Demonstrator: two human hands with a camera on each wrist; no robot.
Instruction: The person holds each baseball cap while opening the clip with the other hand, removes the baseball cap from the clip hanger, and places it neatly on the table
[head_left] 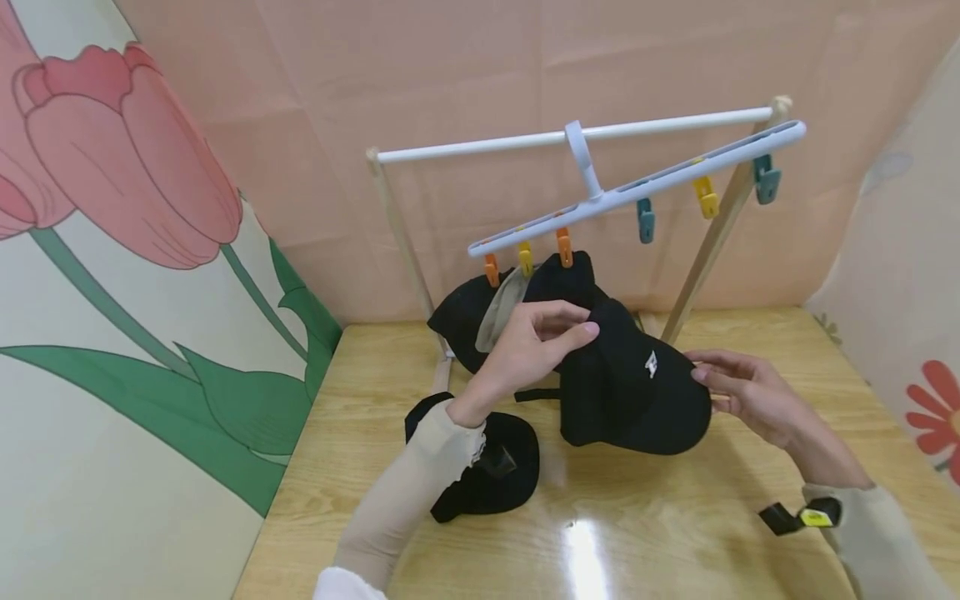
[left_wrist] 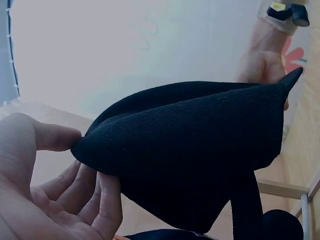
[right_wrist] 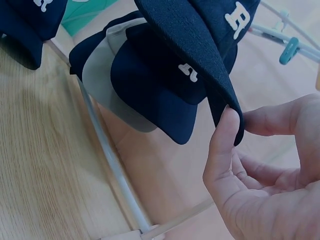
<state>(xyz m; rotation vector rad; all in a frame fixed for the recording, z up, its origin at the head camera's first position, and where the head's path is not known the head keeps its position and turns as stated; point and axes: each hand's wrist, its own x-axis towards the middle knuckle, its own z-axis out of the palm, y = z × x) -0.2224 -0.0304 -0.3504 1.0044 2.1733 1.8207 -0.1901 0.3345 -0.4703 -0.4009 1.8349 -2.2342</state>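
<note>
A black baseball cap (head_left: 637, 392) with a small white emblem is held between both hands, above the table and below the hanger. My left hand (head_left: 532, 342) pinches the cap's edge between thumb and fingers, seen closely in the left wrist view. The brim's edge (right_wrist: 200, 55) is pinched by my right hand (right_wrist: 265, 165). Behind it, a black cap (head_left: 459, 317), a beige cap (head_left: 501, 315) and another black cap (head_left: 558, 282) hang from clips on the left half of a pale blue hanger (head_left: 637, 196). Part of that last cap is hidden by my left hand and the held cap.
The hanger hooks over a white rail (head_left: 480, 147) on a wooden stand (head_left: 708, 250). Teal clips (head_left: 767, 179) and a yellow clip (head_left: 706, 197) dangle along its right half. Another black cap (head_left: 517, 442) lies on the wooden table (head_left: 330, 500), partly under my left forearm.
</note>
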